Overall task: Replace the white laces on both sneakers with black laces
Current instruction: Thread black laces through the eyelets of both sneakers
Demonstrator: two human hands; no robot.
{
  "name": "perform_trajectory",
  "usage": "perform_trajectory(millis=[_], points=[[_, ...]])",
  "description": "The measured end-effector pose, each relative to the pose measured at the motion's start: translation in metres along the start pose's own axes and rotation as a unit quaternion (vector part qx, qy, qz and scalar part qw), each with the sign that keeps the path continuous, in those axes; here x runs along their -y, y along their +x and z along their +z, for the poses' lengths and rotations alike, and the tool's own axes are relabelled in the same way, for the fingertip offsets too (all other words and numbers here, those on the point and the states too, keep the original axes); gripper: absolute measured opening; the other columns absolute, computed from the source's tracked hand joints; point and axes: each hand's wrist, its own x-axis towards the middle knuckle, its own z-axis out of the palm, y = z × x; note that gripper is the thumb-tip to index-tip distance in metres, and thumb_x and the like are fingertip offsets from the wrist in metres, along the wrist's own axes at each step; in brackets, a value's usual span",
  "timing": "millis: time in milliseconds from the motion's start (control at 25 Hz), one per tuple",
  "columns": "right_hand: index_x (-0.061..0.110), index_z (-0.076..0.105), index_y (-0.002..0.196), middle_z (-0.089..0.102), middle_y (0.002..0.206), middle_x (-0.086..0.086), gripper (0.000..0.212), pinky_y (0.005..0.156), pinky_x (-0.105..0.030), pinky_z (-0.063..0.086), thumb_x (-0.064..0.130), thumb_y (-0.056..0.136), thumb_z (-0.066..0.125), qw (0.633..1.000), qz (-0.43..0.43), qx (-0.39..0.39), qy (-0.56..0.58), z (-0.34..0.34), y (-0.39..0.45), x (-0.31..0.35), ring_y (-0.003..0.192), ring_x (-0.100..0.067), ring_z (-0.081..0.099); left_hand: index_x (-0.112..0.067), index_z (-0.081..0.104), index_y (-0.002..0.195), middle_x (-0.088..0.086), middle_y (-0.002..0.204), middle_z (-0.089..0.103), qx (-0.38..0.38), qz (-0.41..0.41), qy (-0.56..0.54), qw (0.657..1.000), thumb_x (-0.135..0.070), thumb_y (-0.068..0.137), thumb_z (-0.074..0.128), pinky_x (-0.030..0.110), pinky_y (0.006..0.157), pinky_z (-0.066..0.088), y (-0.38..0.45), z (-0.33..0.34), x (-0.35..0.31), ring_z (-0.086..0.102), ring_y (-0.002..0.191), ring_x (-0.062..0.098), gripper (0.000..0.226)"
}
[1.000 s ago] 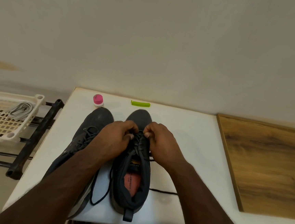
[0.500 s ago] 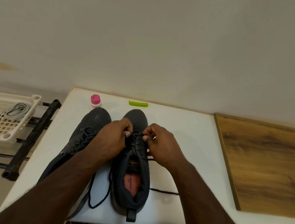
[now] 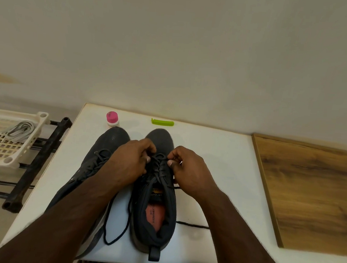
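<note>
Fingers (image 3: 148, 159) of the left hand (image 3: 131, 163) and of the right hand (image 3: 190, 172) are curled and pinch the black lace (image 3: 160, 168) over the upper eyelets of the right-side sneaker (image 3: 155, 194). Both lace ends trail loose: one loops on the white bench (image 3: 218, 156) between the two shoes, the other runs out past the right forearm. An uneven pull would probably leave the ends unequal, or a slack crossing could slip. The left-side sneaker (image 3: 101, 156), dark mesh with a rounded toe, is already laced in black. The removed white laces (image 3: 20, 130), flat and coiled, lie in the perforated plastic basket (image 3: 4, 160). A pink-capped jar (image 3: 112, 118) and a green clip (image 3: 162, 122) rest at the bench's far edge.
</note>
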Motion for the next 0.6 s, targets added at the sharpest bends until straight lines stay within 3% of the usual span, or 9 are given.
perform_trajectory(millis=[80,160,240,360,440,600], points=[[0.024,0.061,0.097,0.063,0.094,0.006,0.007,0.081,-0.045,0.059,0.019,0.099,0.056,1.000,-0.004,-0.001,-0.003,-0.0001,-0.0005,0.0002,0.086,-0.015,0.063,-0.029,0.059,0.088,-0.002,0.090,0.062,-0.001,0.010,0.015,1.000,-0.010,0.093,0.059,0.019,0.063,0.049,0.0001,0.0008,-0.0008,0.065,0.062,0.008,0.019],[0.024,0.061,0.098,0.063,0.093,0.007,0.007,0.080,-0.045,0.059,0.019,0.099,0.057,1.000,-0.009,-0.001,-0.008,0.0006,-0.0010,0.0010,0.085,-0.014,0.063,-0.026,0.055,0.086,0.001,0.088,0.060,-0.008,0.024,0.012,1.000,-0.009,0.094,0.056,0.037,0.071,0.054,-0.0004,0.0017,-0.0023,0.064,0.070,0.016,0.019],[0.024,0.060,0.098,0.063,0.093,0.007,0.006,0.079,-0.045,0.059,0.019,0.099,0.057,1.000,-0.006,0.001,-0.009,0.0008,-0.0004,0.0021,0.085,-0.015,0.063,-0.026,0.050,0.087,0.002,0.085,0.058,-0.011,0.037,0.008,0.999,-0.010,0.096,0.052,0.044,0.071,0.053,-0.0014,0.0020,-0.0028,0.062,0.072,0.020,0.019],[0.026,0.061,0.099,0.063,0.093,0.008,0.008,0.080,-0.043,0.059,0.018,0.099,0.058,1.000,0.004,-0.001,0.006,-0.0013,-0.0011,0.0024,0.084,-0.014,0.064,-0.028,0.050,0.088,0.000,0.085,0.059,-0.015,0.018,0.001,1.000,-0.011,0.097,0.052,0.031,0.063,0.052,-0.0003,0.0017,-0.0016,0.063,0.065,0.012,0.020],[0.028,0.065,0.102,0.063,0.097,0.008,0.012,0.080,-0.035,0.055,0.018,0.098,0.059,1.000,-0.010,-0.009,-0.015,-0.0035,-0.0022,0.0030,0.086,-0.010,0.062,-0.027,0.056,0.092,-0.003,0.088,0.059,-0.016,-0.006,-0.008,1.000,-0.010,0.096,0.055,0.021,0.059,0.050,0.0009,0.0011,-0.0015,0.064,0.061,0.009,0.017],[0.029,0.074,0.109,0.063,0.105,0.004,0.021,0.081,-0.026,0.047,0.019,0.098,0.060,0.995,-0.062,0.022,-0.080,-0.0058,-0.0028,0.0099,0.094,-0.011,0.058,-0.026,0.061,0.091,-0.002,0.093,0.061,-0.016,0.001,0.007,1.000,-0.012,0.093,0.060,0.028,0.073,0.050,0.0005,0.0006,-0.0013,0.063,0.071,0.012,0.014]])
